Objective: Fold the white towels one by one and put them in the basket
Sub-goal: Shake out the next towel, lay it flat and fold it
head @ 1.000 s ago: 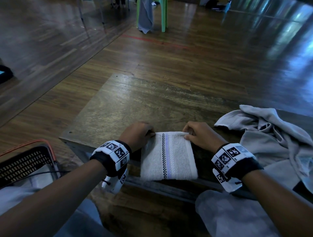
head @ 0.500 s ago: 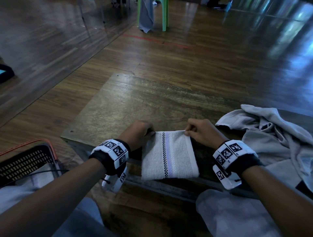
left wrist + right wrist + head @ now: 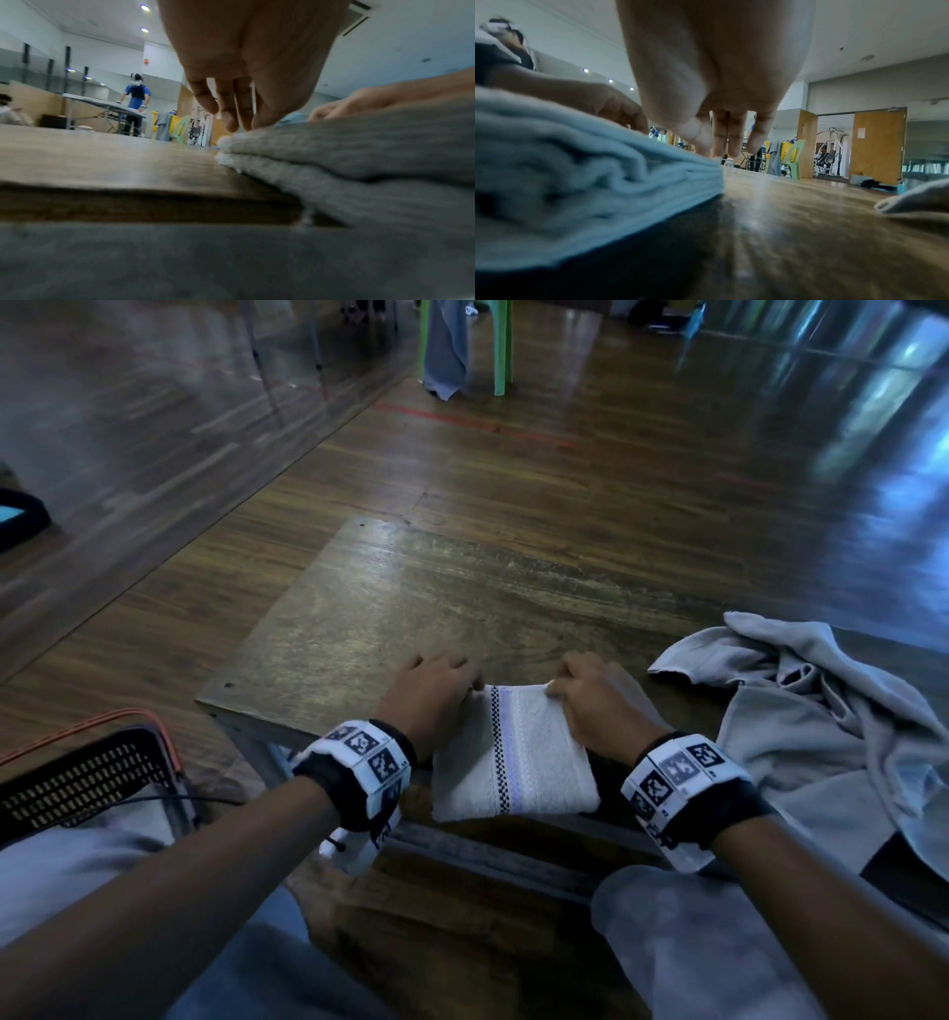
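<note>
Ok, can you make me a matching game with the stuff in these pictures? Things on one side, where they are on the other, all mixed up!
Things:
1. folded towel
2. basket
3. unfolded pile
4. green chair

Places:
A. far away on the floor
B. on the table's right side
C. between both hands at the table's near edge
D. on the floor, left of the table

Pairs: 1-C, 2-D, 3-B, 4-A

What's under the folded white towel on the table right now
The folded towel lies on the wooden table, its near edge overhanging the table's front. The left hand and right hand pinch its far corners. Anything beneath it is hidden.
</note>
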The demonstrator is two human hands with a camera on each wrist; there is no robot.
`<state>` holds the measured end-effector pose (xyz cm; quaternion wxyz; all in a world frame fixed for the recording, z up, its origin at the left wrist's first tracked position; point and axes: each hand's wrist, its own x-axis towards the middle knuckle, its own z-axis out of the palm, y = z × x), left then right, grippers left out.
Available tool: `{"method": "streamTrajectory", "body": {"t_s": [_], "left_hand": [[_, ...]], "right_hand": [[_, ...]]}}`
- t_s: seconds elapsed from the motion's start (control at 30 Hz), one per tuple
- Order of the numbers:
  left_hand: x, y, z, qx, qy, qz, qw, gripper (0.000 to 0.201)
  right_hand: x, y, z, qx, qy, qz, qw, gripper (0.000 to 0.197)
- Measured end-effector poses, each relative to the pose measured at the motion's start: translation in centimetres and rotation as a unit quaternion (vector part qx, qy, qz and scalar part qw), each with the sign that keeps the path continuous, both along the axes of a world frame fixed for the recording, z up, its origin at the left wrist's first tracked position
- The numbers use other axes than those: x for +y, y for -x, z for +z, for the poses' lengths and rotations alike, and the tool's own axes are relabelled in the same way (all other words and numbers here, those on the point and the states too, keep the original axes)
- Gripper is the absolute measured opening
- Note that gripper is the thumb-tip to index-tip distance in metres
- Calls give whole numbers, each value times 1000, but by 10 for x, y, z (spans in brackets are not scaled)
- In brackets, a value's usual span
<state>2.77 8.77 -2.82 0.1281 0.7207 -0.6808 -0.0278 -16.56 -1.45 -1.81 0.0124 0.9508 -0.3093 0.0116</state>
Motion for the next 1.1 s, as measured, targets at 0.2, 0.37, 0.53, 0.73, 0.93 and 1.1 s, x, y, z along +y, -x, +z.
{"method": "streamTrajectory", "body": {"t_s": [0.2, 0.37, 0.53, 0.73, 0.93, 1.1], "left_hand": [[32, 35, -24, -12, -67, -12, 998, 77], [32, 39, -39, -22, -103, 22, 994, 82], [27, 33, -41, 27, -106, 41, 993, 84], [20, 21, -43, 63, -113, 68, 989, 83], [25, 15, -27, 88, -132, 102, 982, 63], [33, 17, -8, 145, -89, 183, 968, 53]], "right_hand": [[25, 7, -14, 58, -102, -93, 989, 56], [37, 7, -29, 52, -110, -122, 985, 61], [35, 5, -34, 38, -128, -150, 980, 58], [31, 6, -36, 15, -139, -153, 978, 56], [25, 22, -23, -51, -139, -220, 964, 53], [24, 30, -5, -71, -190, -269, 942, 42]]}}
